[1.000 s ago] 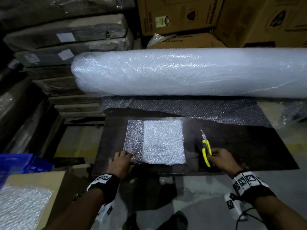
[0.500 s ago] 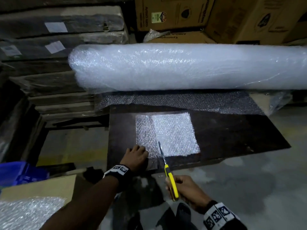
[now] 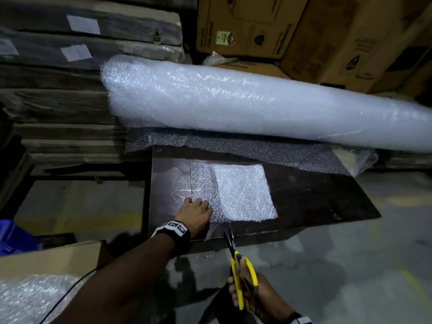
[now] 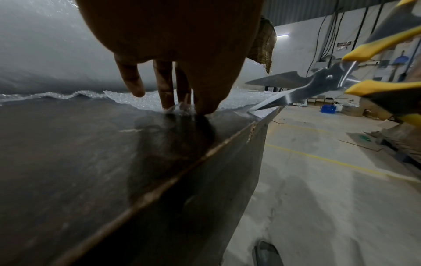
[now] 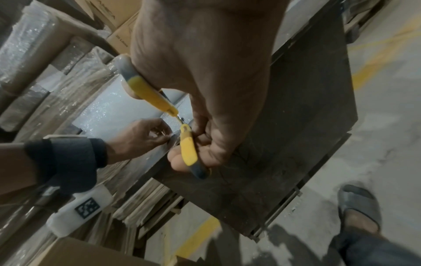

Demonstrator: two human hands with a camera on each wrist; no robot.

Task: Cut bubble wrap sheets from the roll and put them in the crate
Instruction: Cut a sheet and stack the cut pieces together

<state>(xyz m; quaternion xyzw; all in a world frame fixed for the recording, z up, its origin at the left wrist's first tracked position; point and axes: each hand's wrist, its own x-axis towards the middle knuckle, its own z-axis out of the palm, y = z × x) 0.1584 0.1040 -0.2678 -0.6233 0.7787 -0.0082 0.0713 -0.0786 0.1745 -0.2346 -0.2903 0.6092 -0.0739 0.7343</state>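
A big white bubble wrap roll (image 3: 233, 108) lies across the back of a dark board (image 3: 315, 202). A cut, partly folded bubble wrap sheet (image 3: 243, 192) lies flat on the board. My left hand (image 3: 196, 211) pinches the sheet's near left corner between thumb and fingers (image 4: 182, 100). My right hand (image 3: 252, 295) grips yellow-handled scissors (image 3: 236, 260) just off the board's near edge. The blades (image 4: 296, 86) stand apart with their tips at the sheet's near edge. In the right wrist view the scissors' handles (image 5: 159, 99) sit in my curled fingers.
A cardboard box (image 3: 58, 256) with bubble wrap (image 3: 30, 298) in it stands at the lower left, with a blue crate (image 3: 9, 237) behind it. Wrapped boards and cartons (image 3: 245, 26) are stacked behind the roll. Grey floor (image 3: 350, 265) lies to the right, and my sandalled foot (image 5: 357, 207) is near the board.
My right hand has brought the scissors from the right of the sheet round to its near edge and opened the blades. The left hand has stayed at the sheet's near left corner.
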